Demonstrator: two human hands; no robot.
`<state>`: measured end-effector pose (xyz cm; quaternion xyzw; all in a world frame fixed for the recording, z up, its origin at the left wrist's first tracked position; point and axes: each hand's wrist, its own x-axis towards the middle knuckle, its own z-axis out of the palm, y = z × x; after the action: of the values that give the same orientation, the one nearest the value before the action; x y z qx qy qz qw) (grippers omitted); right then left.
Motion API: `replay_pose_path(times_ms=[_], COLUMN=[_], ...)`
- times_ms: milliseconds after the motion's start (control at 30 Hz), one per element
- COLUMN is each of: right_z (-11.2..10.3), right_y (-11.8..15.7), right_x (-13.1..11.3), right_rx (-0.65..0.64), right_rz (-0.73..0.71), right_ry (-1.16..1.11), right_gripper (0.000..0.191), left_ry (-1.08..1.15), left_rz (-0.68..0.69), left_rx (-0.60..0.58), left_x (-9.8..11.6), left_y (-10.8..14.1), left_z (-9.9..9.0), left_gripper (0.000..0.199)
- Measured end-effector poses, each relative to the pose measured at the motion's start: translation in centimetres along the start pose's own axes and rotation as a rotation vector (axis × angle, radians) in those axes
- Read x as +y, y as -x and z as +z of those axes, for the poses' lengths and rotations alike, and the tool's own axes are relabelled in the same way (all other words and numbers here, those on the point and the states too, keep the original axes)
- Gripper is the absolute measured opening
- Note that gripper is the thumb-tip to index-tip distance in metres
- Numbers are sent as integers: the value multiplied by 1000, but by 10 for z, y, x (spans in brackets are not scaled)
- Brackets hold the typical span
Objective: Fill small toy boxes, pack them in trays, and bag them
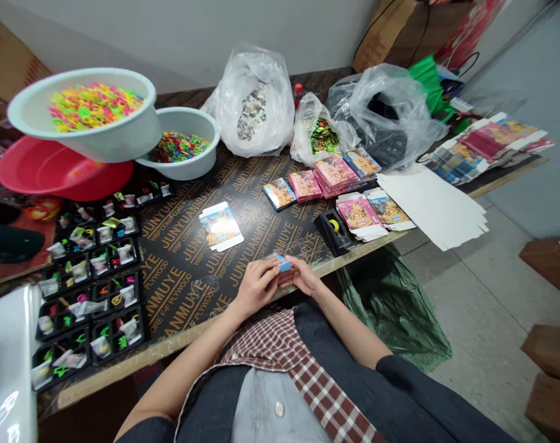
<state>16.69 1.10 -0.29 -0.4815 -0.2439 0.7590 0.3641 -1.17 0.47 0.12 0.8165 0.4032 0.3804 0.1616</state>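
Note:
Close to the table's front edge, a small blue printed box [282, 263] is held between both hands. My left hand [258, 284] grips it from the left, fingers curled over its top. On its right side, my right hand [302, 275] holds the box with bent fingers. Part of the box is hidden by the fingers. Just beyond the hands, a flattened printed carton [221, 226] lies on the dark plywood table [183, 246]. To the right of the hands stands a black tape dispenser [332, 234] with yellow tape.
Black trays [118, 335] of small items fill the left. Behind are a white basin [86, 138], a red basin [35, 169] and plastic bags [256, 132]. Stacked boxes [333, 173], flat cartons [360, 215] and white sheets [439, 206] lie right. A green bag [395, 301] hangs below the edge.

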Motion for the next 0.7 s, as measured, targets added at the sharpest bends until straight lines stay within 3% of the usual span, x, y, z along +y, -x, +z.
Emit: replay_pose_path(times_ms=[67, 133, 233, 300, 367, 400, 500, 567, 700], right_z=[-4, -7, -3, 7, 23, 32, 52, 56, 40], right_y=[-3, -9, -16, -18, -17, -17, -30, -53, -114], right_x=[-4, -9, -14, -12, -7, -4, -7, -27, -95], right_rx=[42, 41, 60, 193, 268, 246, 138, 196, 507], right_rz=[-105, -182, -292, -464, -633, -690, -758, -740, -548], right_ry=[33, 113, 403, 711, 1015, 1145, 1413, 1496, 1591], right_gripper=[29, 25, 37, 53, 78, 89, 95, 88, 84], left_ry=[63, 212, 637, 848, 921, 928, 904, 821, 421], left_rz=[-179, -468, -873, -999, -1023, -1014, -957, -892, -752], left_rx=[93, 218, 289, 311, 366, 391, 425, 444, 391], left_x=[-6, -16, -32, -37, -39, -40, -45, -52, -64], left_y=[6, 7, 3, 0, -3, -4, -6, -4, 17], left_z=[-1, 0, 5, 7, 7, 6, -2, -10, -28], left_gripper=[30, 52, 74, 85, 93, 95, 95, 91, 61])
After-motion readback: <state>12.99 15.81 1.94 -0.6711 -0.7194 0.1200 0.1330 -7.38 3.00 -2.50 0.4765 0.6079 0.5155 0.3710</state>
